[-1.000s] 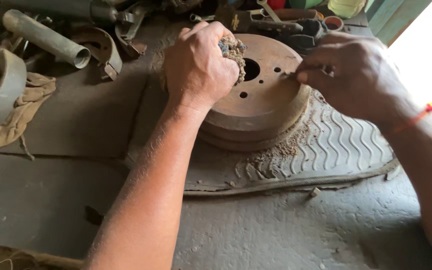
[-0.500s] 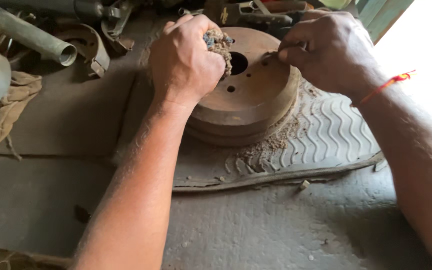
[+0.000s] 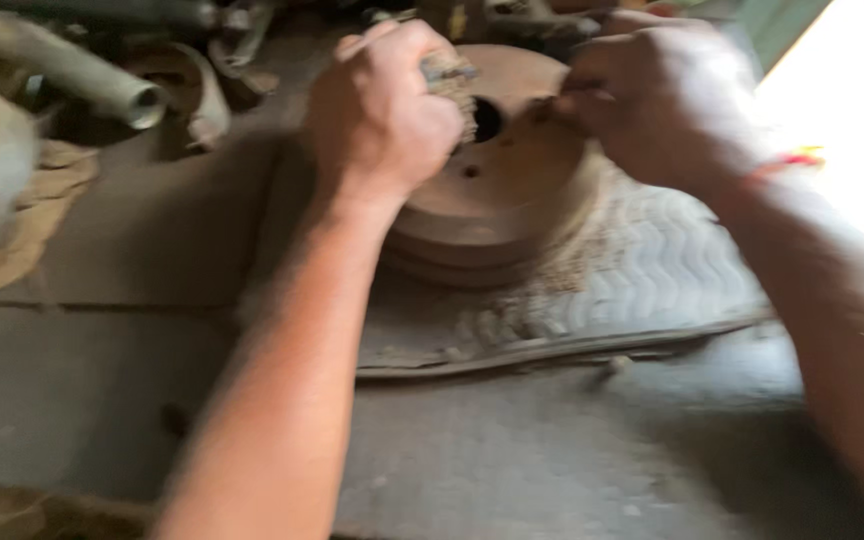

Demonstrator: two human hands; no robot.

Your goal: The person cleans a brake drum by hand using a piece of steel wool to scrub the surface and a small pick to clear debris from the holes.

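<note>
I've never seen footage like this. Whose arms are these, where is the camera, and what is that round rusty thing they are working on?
The camera sits on a person's head and looks down, so the two bare arms are that person's own. The picture is blurred. The left hand is closed on a crumbly wad of rag or scrubbing material, pressed against a rusty round metal drum with a centre hole. The right hand pinches something small at the drum's far edge; what it is cannot be told. The drum rests on a ribbed rubber mat sprinkled with rust crumbs, on a dusty grey surface. To the left lie a grey pipe and a tan cloth.
</note>
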